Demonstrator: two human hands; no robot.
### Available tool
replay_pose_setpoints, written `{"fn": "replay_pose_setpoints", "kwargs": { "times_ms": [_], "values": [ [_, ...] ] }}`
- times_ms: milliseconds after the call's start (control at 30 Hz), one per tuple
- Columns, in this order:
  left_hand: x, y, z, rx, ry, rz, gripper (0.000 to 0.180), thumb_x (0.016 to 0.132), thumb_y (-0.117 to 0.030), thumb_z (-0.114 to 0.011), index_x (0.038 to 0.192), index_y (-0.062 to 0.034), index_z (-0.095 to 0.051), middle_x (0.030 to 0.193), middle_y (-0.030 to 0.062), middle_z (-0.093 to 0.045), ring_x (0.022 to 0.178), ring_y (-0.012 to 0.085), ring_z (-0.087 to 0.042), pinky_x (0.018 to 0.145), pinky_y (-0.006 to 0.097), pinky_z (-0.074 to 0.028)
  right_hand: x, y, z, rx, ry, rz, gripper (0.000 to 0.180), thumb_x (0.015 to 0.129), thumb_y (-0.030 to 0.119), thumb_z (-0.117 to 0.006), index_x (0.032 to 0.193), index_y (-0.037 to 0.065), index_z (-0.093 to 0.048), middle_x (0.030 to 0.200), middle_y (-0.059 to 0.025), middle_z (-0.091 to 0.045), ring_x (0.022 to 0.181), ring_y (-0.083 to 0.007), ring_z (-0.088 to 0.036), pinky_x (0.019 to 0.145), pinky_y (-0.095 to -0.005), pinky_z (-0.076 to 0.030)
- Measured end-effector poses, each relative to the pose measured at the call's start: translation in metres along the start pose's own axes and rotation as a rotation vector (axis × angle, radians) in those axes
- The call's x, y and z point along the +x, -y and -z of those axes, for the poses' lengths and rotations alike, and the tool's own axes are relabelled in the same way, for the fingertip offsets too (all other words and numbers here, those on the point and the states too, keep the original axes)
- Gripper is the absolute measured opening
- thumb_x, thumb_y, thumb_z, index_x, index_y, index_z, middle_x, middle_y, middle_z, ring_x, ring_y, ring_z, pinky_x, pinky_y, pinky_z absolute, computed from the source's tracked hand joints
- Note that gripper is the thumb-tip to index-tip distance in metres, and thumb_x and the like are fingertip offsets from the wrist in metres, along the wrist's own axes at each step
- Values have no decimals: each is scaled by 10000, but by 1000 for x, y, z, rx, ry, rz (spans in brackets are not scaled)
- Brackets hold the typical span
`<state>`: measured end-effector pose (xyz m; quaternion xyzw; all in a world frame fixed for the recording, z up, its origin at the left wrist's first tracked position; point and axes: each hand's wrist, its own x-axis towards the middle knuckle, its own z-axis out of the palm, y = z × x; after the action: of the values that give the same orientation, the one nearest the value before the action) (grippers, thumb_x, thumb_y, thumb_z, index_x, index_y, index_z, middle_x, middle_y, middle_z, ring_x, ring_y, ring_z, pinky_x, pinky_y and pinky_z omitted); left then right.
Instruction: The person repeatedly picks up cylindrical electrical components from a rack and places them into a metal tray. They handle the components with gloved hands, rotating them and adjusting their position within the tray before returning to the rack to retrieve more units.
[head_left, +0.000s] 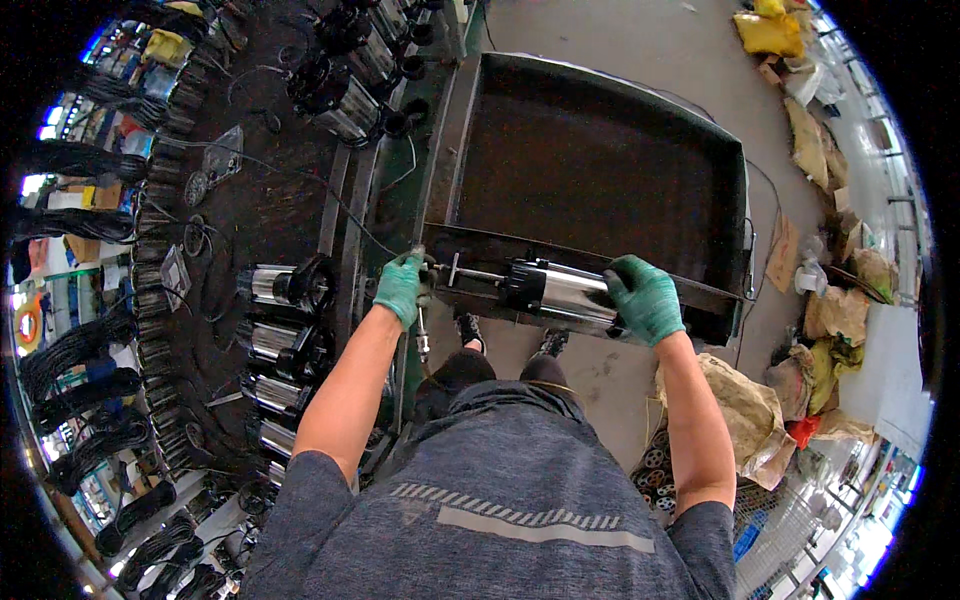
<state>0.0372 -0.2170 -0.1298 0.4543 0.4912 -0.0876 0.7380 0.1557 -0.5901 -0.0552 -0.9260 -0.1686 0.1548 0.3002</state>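
Silver-and-black cylinder [568, 292], right of the frame's centre; its long axis runs nearly left to right, the rod [480, 274] pointing toward the left hand [400, 287]. The right hand [650, 302], nearer, grips its right end; the left's hold is unclear.

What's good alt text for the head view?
A green-gloved right hand holds one end of a shiny cylinder; the left hand is by the rod at the other. Beyond lies a dark tray; similar cylinders line the left.
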Motion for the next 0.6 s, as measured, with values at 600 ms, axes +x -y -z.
{"fn": "replay_pose_setpoints", "kwargs": {
  "times_ms": [600],
  "values": [
    [24, -11, -3, 304, 146, 80, 241, 1014, -363, -614, 917, -142, -608, 654, -29, -524, 480, 92, -437, 405, 265, -304, 7, 1, -6, 21, -50, -42, 149, 903, 180, -667, 988, 64, -706, 928, -190, -707, 832, -381, -694, 705, -419, -554]
  ]
}}
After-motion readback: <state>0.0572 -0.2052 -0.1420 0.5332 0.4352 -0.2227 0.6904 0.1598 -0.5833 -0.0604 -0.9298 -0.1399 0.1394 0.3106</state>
